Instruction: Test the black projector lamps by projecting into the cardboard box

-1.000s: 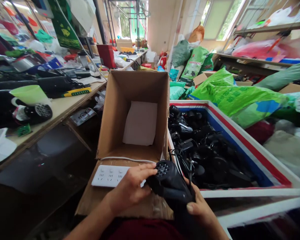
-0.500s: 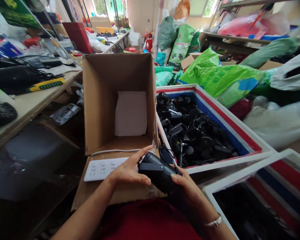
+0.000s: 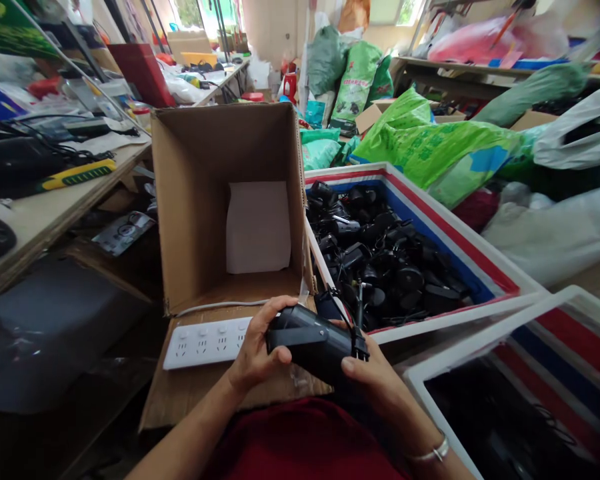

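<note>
Both hands clasp a black hair dryer (image 3: 310, 341) over the lap.

The left hand (image 3: 254, 350) wraps its rear end and the right hand (image 3: 375, 380) cups the other, fingers closed around it; a steady two-handed grip suits it, just before the power strip (image 3: 205, 341) on the flap of the open cardboard box (image 3: 200, 200), beside the bin of dryers (image 3: 480, 263).

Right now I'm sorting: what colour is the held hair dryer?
Black hair dryer, head view.
</note>
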Demonstrator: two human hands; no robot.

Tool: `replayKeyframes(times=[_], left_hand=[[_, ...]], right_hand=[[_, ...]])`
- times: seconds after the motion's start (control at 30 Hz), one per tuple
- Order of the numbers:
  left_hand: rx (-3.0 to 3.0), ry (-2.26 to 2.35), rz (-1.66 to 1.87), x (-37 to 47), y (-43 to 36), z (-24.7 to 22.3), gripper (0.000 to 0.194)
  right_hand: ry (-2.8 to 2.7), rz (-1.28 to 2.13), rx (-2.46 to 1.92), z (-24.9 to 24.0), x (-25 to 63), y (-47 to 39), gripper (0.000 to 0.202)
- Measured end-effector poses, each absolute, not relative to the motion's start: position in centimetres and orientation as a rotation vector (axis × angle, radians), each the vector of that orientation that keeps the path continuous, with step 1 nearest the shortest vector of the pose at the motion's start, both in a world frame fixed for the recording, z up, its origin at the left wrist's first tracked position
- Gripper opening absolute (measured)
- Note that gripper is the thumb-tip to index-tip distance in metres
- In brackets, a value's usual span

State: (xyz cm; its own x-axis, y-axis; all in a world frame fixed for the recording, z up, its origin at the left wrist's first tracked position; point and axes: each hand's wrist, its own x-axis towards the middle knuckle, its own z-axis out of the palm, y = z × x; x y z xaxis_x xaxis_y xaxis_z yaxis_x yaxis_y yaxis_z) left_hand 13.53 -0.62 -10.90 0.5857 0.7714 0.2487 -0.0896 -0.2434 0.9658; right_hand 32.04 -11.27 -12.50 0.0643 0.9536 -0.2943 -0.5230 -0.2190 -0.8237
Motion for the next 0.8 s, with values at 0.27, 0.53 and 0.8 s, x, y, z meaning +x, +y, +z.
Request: replayKeyframes(times=[0.27,0.53,0.8], left_hand=[[1.708,0.52,1.025,13.5,-0.7,-10.0,0.07],[1.732,0.458,1.066,14.7,-1.6,-9.5,0.045],[1.832,0.361,0.74,16.6,-2.0,-8.1,0.075]], right_hand=[[-0.668,1.458,-1.086,-12.5,32.2,-11.7,0.072],[-0.698,1.484,-1.062,-11.6,33.2,-12.7,0.067],[-0.768,1.294,-1.344,-8.6,40.8,-18.3,0.074]])
